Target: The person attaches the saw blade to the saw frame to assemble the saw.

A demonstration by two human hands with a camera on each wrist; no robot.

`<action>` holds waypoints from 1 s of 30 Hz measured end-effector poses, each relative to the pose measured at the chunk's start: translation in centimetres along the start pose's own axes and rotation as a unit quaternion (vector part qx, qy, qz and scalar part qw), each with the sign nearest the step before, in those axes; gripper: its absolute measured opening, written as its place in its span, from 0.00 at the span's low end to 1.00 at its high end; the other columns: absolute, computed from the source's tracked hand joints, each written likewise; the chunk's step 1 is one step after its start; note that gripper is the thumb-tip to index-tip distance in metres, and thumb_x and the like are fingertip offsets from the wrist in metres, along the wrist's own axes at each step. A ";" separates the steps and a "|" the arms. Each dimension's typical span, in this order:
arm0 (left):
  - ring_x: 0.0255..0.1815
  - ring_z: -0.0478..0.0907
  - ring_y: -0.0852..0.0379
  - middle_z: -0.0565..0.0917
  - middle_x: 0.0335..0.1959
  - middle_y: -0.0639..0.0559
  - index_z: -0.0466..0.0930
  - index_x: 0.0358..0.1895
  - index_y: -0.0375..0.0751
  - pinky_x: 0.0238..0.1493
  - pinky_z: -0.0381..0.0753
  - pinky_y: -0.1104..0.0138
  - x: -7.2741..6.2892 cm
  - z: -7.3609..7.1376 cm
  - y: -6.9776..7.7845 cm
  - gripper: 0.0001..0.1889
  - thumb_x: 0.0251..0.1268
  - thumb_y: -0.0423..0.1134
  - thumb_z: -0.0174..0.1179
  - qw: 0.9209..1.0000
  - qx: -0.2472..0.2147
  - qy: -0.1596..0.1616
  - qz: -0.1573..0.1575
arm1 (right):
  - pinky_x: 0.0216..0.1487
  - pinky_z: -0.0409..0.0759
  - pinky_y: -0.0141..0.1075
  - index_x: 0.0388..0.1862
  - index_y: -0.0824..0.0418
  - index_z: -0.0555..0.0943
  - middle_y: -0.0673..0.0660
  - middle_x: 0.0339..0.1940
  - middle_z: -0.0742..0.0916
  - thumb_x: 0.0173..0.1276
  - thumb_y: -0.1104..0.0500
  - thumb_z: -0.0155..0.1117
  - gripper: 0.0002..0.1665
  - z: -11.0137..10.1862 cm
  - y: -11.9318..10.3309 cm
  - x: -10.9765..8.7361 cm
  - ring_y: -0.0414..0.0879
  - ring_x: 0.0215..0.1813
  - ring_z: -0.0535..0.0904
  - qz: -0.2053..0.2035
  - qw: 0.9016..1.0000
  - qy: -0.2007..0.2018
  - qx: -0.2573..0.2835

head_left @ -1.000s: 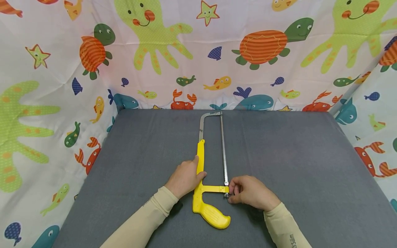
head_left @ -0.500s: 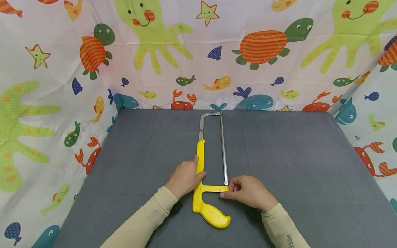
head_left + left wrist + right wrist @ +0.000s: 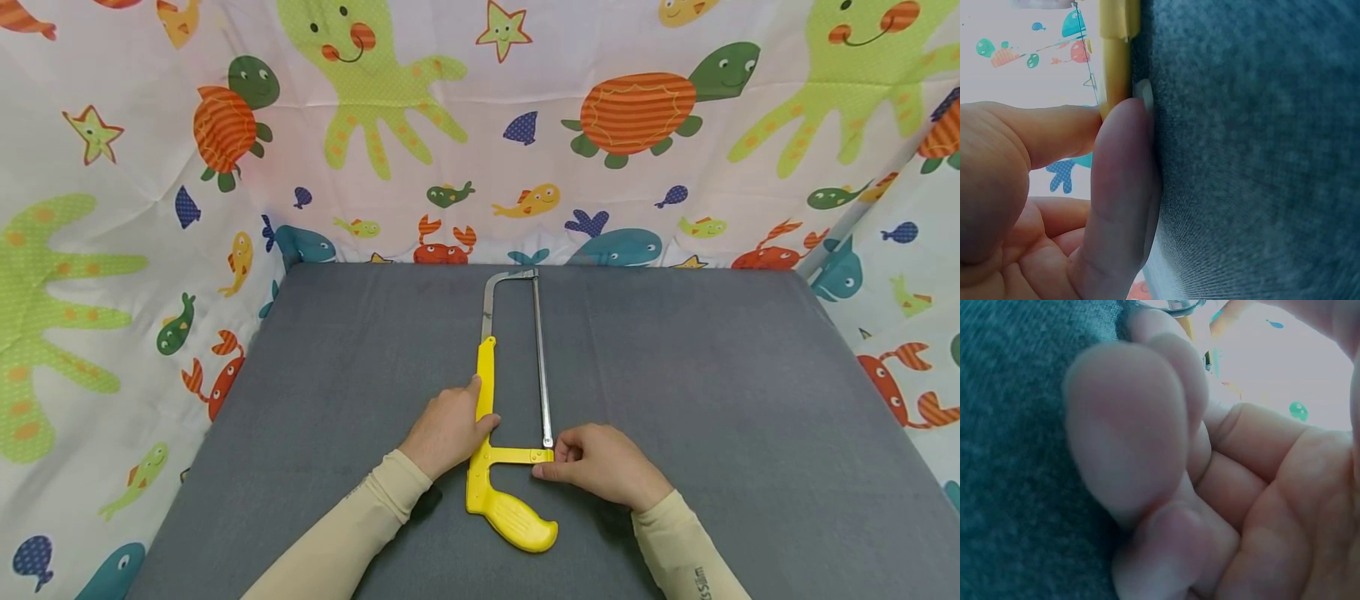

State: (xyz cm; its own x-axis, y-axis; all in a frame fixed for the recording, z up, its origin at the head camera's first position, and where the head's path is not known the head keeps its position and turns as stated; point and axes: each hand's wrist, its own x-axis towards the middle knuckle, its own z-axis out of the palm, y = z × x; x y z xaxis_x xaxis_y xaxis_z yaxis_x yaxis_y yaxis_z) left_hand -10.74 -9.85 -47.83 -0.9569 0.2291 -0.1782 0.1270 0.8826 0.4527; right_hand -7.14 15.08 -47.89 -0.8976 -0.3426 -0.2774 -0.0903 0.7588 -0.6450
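Note:
A hacksaw (image 3: 517, 515) with a yellow handle and a silver frame end lies on the grey cloth, its blade side to the right. My left hand (image 3: 446, 433) grips the yellow frame bar between thumb and fingers; the left wrist view shows the bar (image 3: 1116, 62) pinched there. At the blade's near end, my right hand (image 3: 603, 467) holds the silver wing nut (image 3: 1175, 305) below the yellow cross arm, thumb across it. In the head view the thumb hides the nut. Curled fingers fill most of the right wrist view.
The grey cloth (image 3: 712, 375) covers the table on both sides of the saw. White curtains (image 3: 480, 100) printed with sea animals stand at the back, left and right edges.
My right thumb has moved left over the wing nut, which showed beside it a second ago. The left hand and the hacksaw have stayed in place.

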 end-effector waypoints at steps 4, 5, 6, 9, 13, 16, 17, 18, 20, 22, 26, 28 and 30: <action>0.27 0.77 0.59 0.88 0.49 0.41 0.67 0.81 0.32 0.31 0.80 0.68 0.0 -0.1 0.1 0.40 0.75 0.49 0.70 1.000 -0.001 0.001 0.001 | 0.24 0.62 0.32 0.20 0.44 0.80 0.41 0.15 0.73 0.61 0.32 0.80 0.25 -0.1 0.1 0.0 0.38 0.20 0.68 0.003 1.000 -0.001 0.004; 0.27 0.77 0.59 0.88 0.48 0.41 0.67 0.81 0.32 0.31 0.80 0.68 0.0 -0.1 0.1 0.40 0.75 0.49 0.70 1.000 -0.001 0.001 0.001 | 0.24 0.62 0.32 0.20 0.45 0.80 0.41 0.15 0.73 0.61 0.32 0.80 0.25 -0.1 0.1 0.0 0.39 0.20 0.68 0.002 1.000 -0.001 0.004; 0.27 0.77 0.58 0.87 0.47 0.41 0.67 0.81 0.32 0.31 0.80 0.68 0.0 -0.1 0.1 0.40 0.75 0.49 0.70 1.000 -0.002 0.001 0.001 | 0.24 0.62 0.32 0.20 0.45 0.81 0.41 0.15 0.73 0.62 0.33 0.80 0.25 -0.1 0.1 0.0 0.39 0.20 0.68 0.002 1.000 -0.001 0.006; 0.26 0.77 0.58 0.87 0.44 0.42 0.67 0.81 0.32 0.30 0.79 0.68 -0.1 -0.2 0.1 0.40 0.75 0.49 0.70 1.000 -0.005 0.000 0.002 | 0.24 0.62 0.32 0.21 0.45 0.81 0.41 0.16 0.74 0.62 0.34 0.81 0.24 -0.1 0.1 0.0 0.39 0.20 0.68 0.005 1.000 -0.004 0.010; 0.25 0.76 0.58 0.86 0.42 0.44 0.67 0.81 0.32 0.28 0.78 0.69 -0.1 -0.2 0.1 0.40 0.76 0.49 0.70 1.000 -0.006 -0.003 -0.001 | 0.24 0.63 0.32 0.21 0.45 0.82 0.41 0.16 0.75 0.62 0.34 0.80 0.23 -0.1 0.2 0.1 0.39 0.21 0.69 0.008 1.000 -0.011 0.014; 0.25 0.76 0.59 0.86 0.42 0.44 0.67 0.82 0.32 0.28 0.78 0.69 -0.1 -0.1 0.0 0.40 0.76 0.49 0.70 1.000 -0.005 -0.003 -0.001 | 0.23 0.64 0.32 0.22 0.46 0.83 0.41 0.16 0.76 0.63 0.35 0.80 0.22 -0.2 0.2 0.1 0.39 0.21 0.69 0.004 1.000 -0.017 0.023; 0.25 0.76 0.59 0.86 0.42 0.44 0.67 0.82 0.32 0.28 0.78 0.69 -0.1 -0.1 0.0 0.40 0.76 0.49 0.70 1.000 -0.004 -0.003 0.000 | 0.23 0.65 0.32 0.22 0.46 0.84 0.42 0.16 0.77 0.64 0.35 0.80 0.22 -0.2 0.3 0.1 0.39 0.21 0.70 0.003 0.999 -0.019 0.027; 0.25 0.76 0.59 0.86 0.42 0.44 0.66 0.82 0.32 0.29 0.78 0.69 -0.1 -0.1 0.0 0.40 0.76 0.49 0.70 1.000 -0.004 -0.003 0.001 | 0.23 0.65 0.32 0.22 0.46 0.84 0.42 0.16 0.77 0.64 0.36 0.80 0.21 -0.2 0.3 0.1 0.39 0.21 0.71 0.002 0.999 -0.021 0.031; 0.25 0.76 0.59 0.86 0.42 0.44 0.67 0.81 0.32 0.28 0.78 0.69 0.0 -0.1 0.0 0.40 0.76 0.49 0.70 1.000 -0.002 -0.003 0.003 | 0.23 0.67 0.33 0.23 0.46 0.84 0.42 0.16 0.79 0.65 0.37 0.80 0.20 -0.3 0.3 0.0 0.40 0.21 0.73 -0.001 0.999 -0.026 0.038; 0.25 0.76 0.59 0.86 0.42 0.44 0.67 0.81 0.31 0.28 0.78 0.69 0.0 -0.1 0.0 0.40 0.76 0.49 0.70 1.000 -0.001 -0.003 0.004 | 0.23 0.68 0.33 0.23 0.46 0.85 0.43 0.16 0.79 0.65 0.38 0.79 0.20 -0.3 0.3 0.0 0.40 0.21 0.74 0.000 0.999 -0.029 0.042; 0.25 0.76 0.59 0.87 0.44 0.43 0.67 0.82 0.32 0.29 0.78 0.70 -0.1 0.0 0.0 0.40 0.76 0.49 0.69 1.000 -0.001 -0.005 0.004 | 0.23 0.69 0.33 0.23 0.47 0.85 0.42 0.16 0.79 0.66 0.39 0.79 0.20 -0.4 0.3 0.0 0.40 0.20 0.74 -0.001 0.998 -0.032 0.045; 0.26 0.77 0.59 0.87 0.46 0.42 0.66 0.82 0.32 0.29 0.78 0.70 -0.1 0.0 0.0 0.40 0.77 0.49 0.69 1.000 -0.002 -0.005 0.003 | 0.23 0.68 0.34 0.23 0.47 0.85 0.43 0.16 0.79 0.66 0.40 0.79 0.19 -0.4 0.2 -0.1 0.40 0.21 0.74 -0.002 0.998 -0.032 0.049; 0.26 0.77 0.59 0.88 0.48 0.42 0.66 0.82 0.32 0.29 0.78 0.70 -0.1 0.0 0.0 0.40 0.77 0.49 0.69 1.000 -0.002 -0.005 0.003 | 0.23 0.68 0.34 0.24 0.48 0.85 0.43 0.16 0.79 0.65 0.40 0.79 0.19 -0.4 0.2 -0.1 0.40 0.21 0.74 -0.003 0.998 -0.032 0.052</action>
State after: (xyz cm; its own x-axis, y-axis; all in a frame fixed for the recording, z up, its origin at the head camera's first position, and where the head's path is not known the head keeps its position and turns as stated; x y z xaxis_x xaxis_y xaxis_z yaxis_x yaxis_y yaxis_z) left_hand -10.68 -9.93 -47.79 -0.9534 0.2390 -0.1841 0.1319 0.8792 0.4579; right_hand -7.25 15.47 -47.67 -0.8678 -0.3841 -0.3154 -0.0480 0.6964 -0.7160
